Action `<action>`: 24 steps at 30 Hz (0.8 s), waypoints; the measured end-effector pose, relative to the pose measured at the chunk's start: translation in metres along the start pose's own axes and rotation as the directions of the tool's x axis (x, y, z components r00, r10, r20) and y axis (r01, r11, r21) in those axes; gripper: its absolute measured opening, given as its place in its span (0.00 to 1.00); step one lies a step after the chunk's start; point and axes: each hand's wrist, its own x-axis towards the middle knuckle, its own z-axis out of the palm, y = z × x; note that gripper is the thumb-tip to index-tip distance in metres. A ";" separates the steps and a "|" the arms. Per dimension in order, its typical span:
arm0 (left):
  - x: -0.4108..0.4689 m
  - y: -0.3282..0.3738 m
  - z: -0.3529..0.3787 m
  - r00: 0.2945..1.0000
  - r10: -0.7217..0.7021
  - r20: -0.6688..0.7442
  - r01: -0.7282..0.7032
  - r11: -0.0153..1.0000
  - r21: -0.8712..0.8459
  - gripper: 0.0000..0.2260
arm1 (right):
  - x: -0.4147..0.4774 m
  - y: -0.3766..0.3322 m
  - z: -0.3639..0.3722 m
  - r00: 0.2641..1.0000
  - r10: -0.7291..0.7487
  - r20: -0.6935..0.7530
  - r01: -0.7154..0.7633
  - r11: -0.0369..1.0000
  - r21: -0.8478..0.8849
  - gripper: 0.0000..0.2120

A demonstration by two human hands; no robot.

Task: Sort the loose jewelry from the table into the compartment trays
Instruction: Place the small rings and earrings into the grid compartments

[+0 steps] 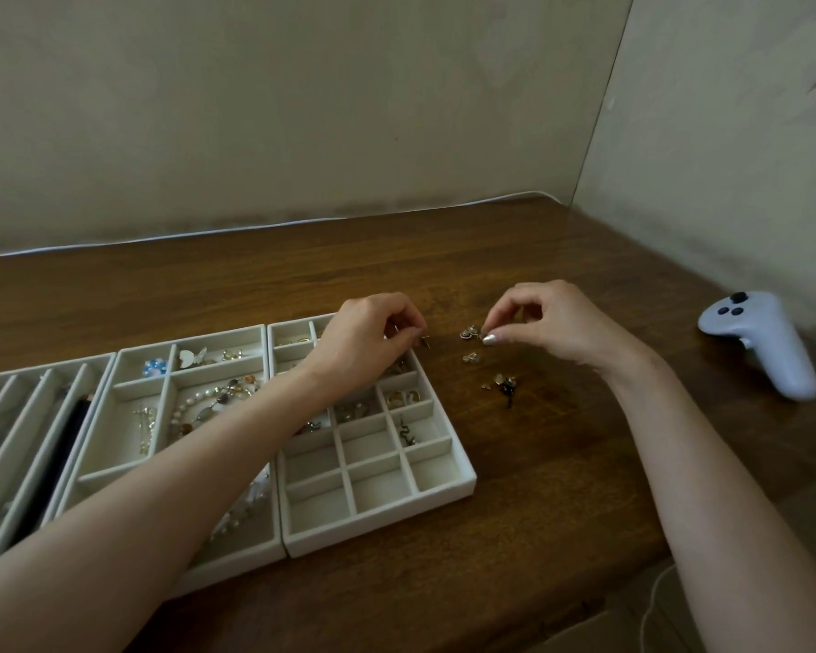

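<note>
Right of the grid tray, on the bare wood of the table, the loose jewelry lies in three small groups. The round earrings are farthest from the person, a single small piece is just nearer, and a mixed heap of gold bits with one dark piece is nearest.

The right hand reaches in from the tray's right with its fingers curled. Its thumb and forefinger are pinched together on the right edge of the round earrings.

The left hand hangs over the tray's far right corner, its forearm crossing the tray. Its curled fingers pinch a gold stud just outside the tray's right rim.

Inside the grid tray, some compartments hold gold hoops and a dark chain-like piece.

Touching the grid tray's left side stands a middle tray with larger compartments. It holds a pearl strand, a blue flower piece and a white butterfly. Left of that, a slotted tray with long narrow channels runs out of view.

Well right of the grid tray, beyond the jewelry, a white controller lies on the table. Behind the tray, a white cable follows the table's back edge along the wall.
</note>
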 end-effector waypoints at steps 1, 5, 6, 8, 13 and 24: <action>0.000 0.000 0.000 1.000 -0.002 0.001 0.002 1.000 0.003 0.05 | -0.001 -0.003 0.000 1.000 -0.019 -0.001 0.019 0.997 0.069 0.03; 0.001 -0.001 0.000 1.000 -0.001 -0.008 0.001 1.000 0.019 0.05 | -0.009 -0.024 0.007 0.979 -0.149 0.143 0.102 0.951 0.292 0.04; 0.001 -0.002 0.000 1.000 0.003 -0.013 -0.003 1.000 0.024 0.05 | -0.010 -0.029 0.011 0.964 -0.182 0.194 0.114 0.942 0.316 0.04; 0.001 -0.003 0.000 0.999 0.011 -0.031 -0.010 0.999 0.034 0.05 | -0.012 -0.037 0.019 0.933 -0.223 0.284 0.126 0.938 0.323 0.05; 0.002 -0.005 0.000 0.998 0.007 -0.055 -0.005 0.999 0.037 0.04 | -0.012 -0.041 0.029 0.878 -0.229 0.419 0.126 0.958 0.259 0.05; 0.001 -0.003 -0.001 1.000 -0.003 -0.029 0.004 1.000 0.015 0.05 | -0.002 -0.016 0.013 0.999 -0.017 -0.029 0.019 0.999 0.047 0.04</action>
